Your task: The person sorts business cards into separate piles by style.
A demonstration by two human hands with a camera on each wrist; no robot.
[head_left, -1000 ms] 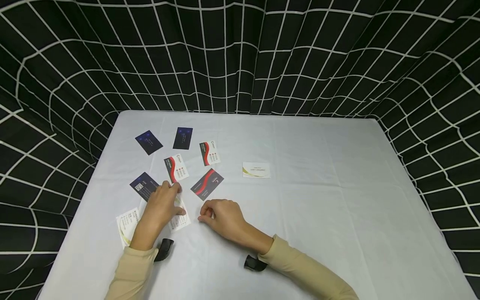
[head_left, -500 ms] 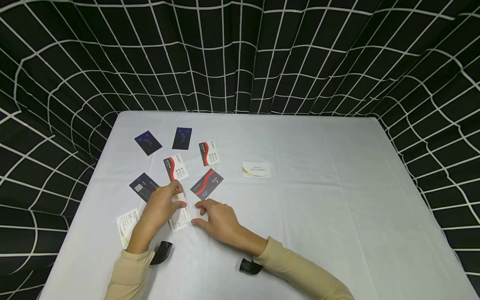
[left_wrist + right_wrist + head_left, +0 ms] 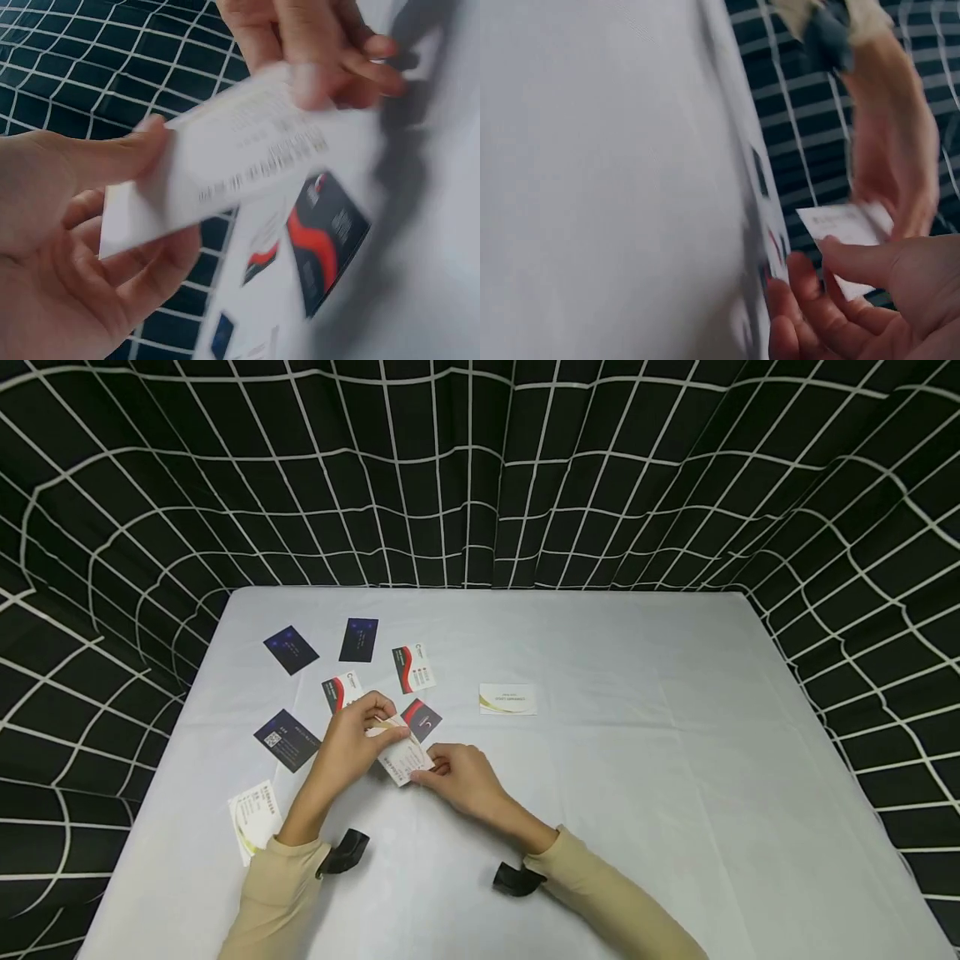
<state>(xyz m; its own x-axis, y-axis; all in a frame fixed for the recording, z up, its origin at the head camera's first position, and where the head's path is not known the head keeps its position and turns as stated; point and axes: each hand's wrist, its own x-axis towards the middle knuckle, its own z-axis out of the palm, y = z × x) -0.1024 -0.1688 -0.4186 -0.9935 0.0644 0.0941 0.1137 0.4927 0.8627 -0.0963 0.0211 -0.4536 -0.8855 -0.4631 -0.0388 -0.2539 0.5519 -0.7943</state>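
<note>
Lifted now off the desk (image 3: pixel 600 693): the white card (image 3: pixel 405 758), which a second ago lay flat near the front left corner under the left hand (image 3: pixel 352 747). Held in the air between both hands, tilted, above the cluster of cards in the left half. Left hand pinching its upper end between thumb and curled fingers; right hand (image 3: pixel 461 777) pinching the lower right end, having closed in from just beside. In the left wrist view, the same card (image 3: pixel 247 157) blurred, thumb across its face. Uncovered nothing new beneath; red-and-black card (image 3: pixel 422 718) now partly hidden behind the raised one. Unmoved: dark blue cards (image 3: pixel 291 649) toward the far left, another white card (image 3: pixel 253 814) by the left edge, a gold-trimmed card (image 3: pixel 508 699) alone near the middle. Reads as a pickup completed, the card ready for passing or turning over.
</note>
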